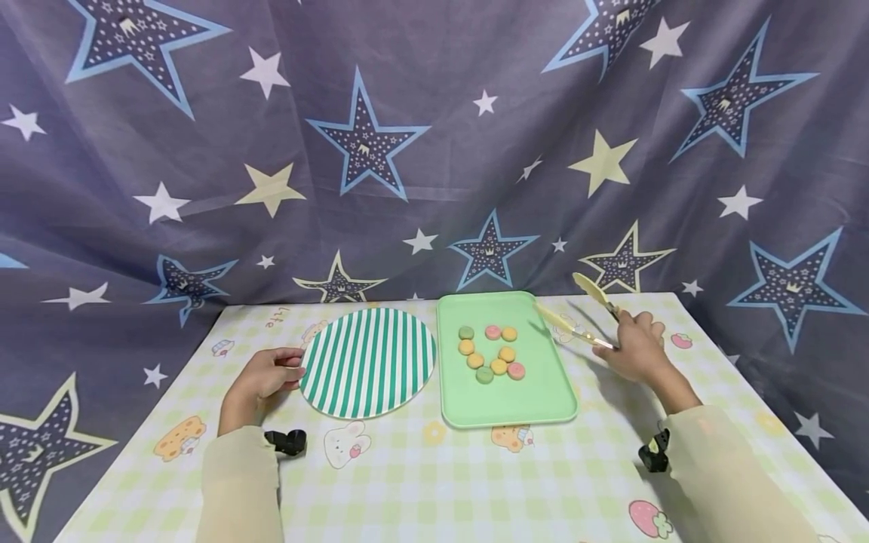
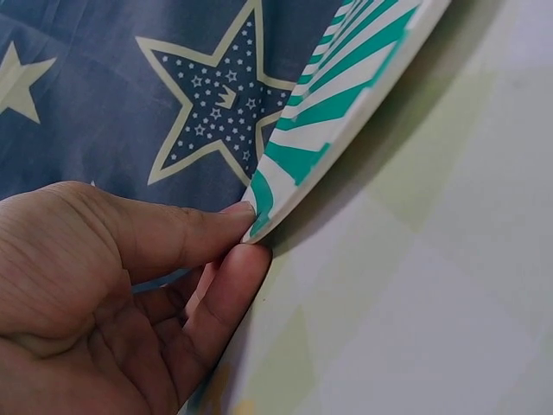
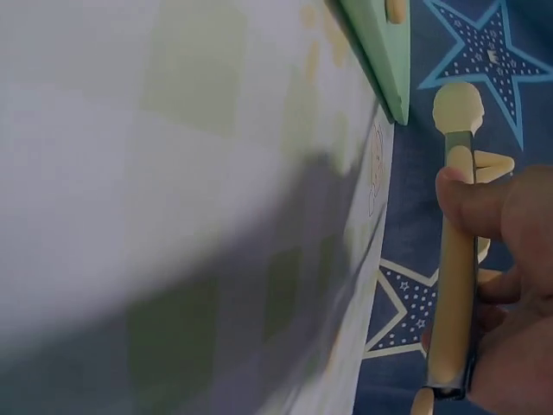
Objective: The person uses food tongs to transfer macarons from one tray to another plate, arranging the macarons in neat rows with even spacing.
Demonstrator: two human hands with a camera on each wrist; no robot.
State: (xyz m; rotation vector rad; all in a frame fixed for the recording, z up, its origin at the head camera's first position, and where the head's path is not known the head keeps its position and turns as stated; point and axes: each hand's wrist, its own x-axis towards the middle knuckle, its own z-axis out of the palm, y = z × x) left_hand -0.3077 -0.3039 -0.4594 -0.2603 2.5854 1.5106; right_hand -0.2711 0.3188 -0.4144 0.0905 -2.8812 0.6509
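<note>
My left hand (image 1: 266,375) pinches the left rim of a round plate (image 1: 370,362) with green and white stripes. In the left wrist view, the thumb lies on the plate's (image 2: 346,91) striped face and a finger is beneath its edge. My right hand (image 1: 637,348) grips a pair of tongs (image 1: 585,336) with pale yellow tips; their arms are spread apart and one tip hangs over the right side of a green tray (image 1: 536,403). Several small round cookie-like pieces (image 1: 498,367) in yellow, pink and green lie on the tray, some touching. The tongs hold nothing.
A pale checked tablecloth (image 1: 380,490) with cartoon prints covers the table. Behind it hangs a dark curtain (image 1: 434,173) patterned with stars, close to the table's back edge. The plate and tray stand side by side, with a narrow gap.
</note>
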